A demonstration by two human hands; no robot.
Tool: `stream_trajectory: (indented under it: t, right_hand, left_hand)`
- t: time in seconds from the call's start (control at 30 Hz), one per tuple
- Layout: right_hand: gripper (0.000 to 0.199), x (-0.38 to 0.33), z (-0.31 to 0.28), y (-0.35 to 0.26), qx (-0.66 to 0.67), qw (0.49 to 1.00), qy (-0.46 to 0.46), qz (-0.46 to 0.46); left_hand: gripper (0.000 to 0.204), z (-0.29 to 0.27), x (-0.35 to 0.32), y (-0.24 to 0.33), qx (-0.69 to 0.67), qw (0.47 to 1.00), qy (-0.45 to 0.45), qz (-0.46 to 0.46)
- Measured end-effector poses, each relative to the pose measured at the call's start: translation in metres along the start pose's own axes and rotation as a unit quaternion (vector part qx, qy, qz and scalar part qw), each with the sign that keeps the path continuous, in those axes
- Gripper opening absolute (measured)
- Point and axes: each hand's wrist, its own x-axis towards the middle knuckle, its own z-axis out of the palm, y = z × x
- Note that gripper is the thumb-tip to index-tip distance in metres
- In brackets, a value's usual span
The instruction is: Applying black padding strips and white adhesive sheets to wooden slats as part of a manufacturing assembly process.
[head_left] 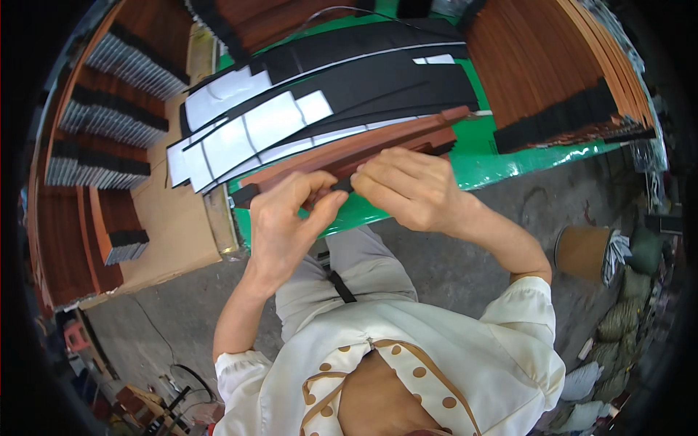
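Observation:
Over the front edge of a green-covered table, both my hands are close together. My left hand pinches with thumb and forefinger at a short black strip, which shows between the two hands. The fingers of my right hand are curled down over a reddish-brown wooden strip, at its black-covered end; the palm hides most of the grip. Just behind the hands lies a longer reddish-brown strip, tilted up to the right, with a black end at its left.
Black sheets with white backing pieces lie behind. Stacked brown boards with black ends stand at the right, and more stacks fill the left on cardboard. A brown drum is on the floor.

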Motion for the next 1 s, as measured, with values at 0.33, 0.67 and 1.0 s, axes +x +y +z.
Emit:
stream_trajectory:
  t: [0.33,0.67,1.0]
  right_hand:
    - [0.030,-0.063,-0.048,0.010,0.203,0.958,-0.054,0.194]
    - [0.021,-0.090,-0.069,0.112,0.121,0.938,-0.048,0.322]
    - [0.020,-0.097,-0.053,0.128,0.149,0.934,-0.114,0.305]
  left_hand:
    - [0.023,0.061,0.001,0.007,-0.011,0.990,-0.105,0.099]
    - [0.031,0.144,0.090,-0.002,0.194,0.962,0.065,0.181]
    - [0.021,0.164,0.098,-0.007,0.197,0.973,0.053,0.105]
